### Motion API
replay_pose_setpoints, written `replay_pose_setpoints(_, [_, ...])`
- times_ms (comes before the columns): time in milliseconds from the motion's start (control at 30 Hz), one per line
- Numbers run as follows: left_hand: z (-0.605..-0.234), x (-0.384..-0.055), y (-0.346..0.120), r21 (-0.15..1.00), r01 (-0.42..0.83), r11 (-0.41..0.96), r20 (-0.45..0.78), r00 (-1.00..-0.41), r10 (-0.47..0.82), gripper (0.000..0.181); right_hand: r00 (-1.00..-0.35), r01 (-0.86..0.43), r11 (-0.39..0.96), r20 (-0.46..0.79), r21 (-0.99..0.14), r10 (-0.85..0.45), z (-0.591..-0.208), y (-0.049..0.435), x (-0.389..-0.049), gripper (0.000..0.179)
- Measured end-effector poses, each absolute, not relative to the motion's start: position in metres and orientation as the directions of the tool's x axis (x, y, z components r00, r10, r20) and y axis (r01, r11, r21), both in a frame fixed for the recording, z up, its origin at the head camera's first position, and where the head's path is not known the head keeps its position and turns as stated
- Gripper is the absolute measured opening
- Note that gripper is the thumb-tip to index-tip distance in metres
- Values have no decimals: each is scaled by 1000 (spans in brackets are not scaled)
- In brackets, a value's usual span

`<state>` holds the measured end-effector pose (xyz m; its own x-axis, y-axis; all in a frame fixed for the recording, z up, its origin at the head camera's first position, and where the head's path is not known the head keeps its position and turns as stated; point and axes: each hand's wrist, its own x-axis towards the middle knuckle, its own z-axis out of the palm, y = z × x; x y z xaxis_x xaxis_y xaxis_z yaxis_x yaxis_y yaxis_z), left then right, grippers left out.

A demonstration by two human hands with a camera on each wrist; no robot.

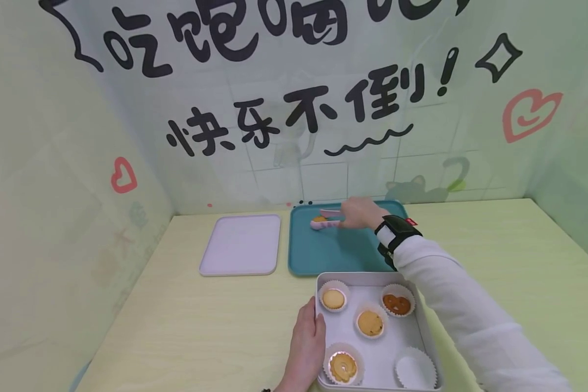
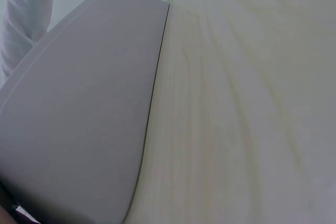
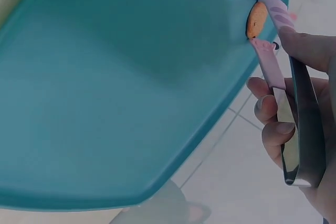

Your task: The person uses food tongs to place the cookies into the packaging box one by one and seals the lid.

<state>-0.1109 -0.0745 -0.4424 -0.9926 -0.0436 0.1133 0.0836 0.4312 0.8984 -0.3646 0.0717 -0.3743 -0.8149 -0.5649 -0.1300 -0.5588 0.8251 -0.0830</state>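
Note:
In the head view my right hand (image 1: 360, 213) grips a pair of tongs (image 3: 307, 124) with pink tips and shiny metal arms. Between the tips is a small brown cookie (image 3: 256, 20), at the left part of the teal tray (image 1: 340, 253); whether it is lifted off the tray I cannot tell. My left hand (image 1: 306, 343) holds the left side of a white rectangular box (image 1: 387, 345). Inside the box stand white paper cups: several contain cookies, such as a round cookie (image 1: 370, 323) and a pretzel-shaped cookie (image 1: 396, 304). One paper cup (image 1: 415, 368), at the front right, has nothing in it.
A pale lilac tray (image 1: 241, 245) lies left of the teal tray. Both trays and the box are on a light wood-grain table (image 1: 215, 326). A printed wall covering (image 1: 274, 179) stands along the table's back edge, and side panels flank it.

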Motion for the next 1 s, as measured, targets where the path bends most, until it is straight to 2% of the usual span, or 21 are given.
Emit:
replay_pose_setpoints(333, [-444, -112, -75, 900, 78, 428, 105, -994, -40, 40, -794, -596, 801, -109, -59, -599, -375, 77, -364, 41])
replay_pose_setpoints(567, [-444, -112, -74, 895, 77, 439, 106, -993, -43, 40, -770, -629, 774, -76, -71, -633, -377, 87, -360, 29])
replay_pose_setpoints(867, [-442, -112, -73, 892, 69, 447, 97, -994, -40, 39, -768, -638, 769, -34, -44, -639, -364, 116, -340, 28])
replay_pose_setpoints(1000, [-441, -112, -74, 889, 72, 452, 99, -994, -36, 40, -746, -665, 746, 11, -20, -665, -359, 131, -332, 26])
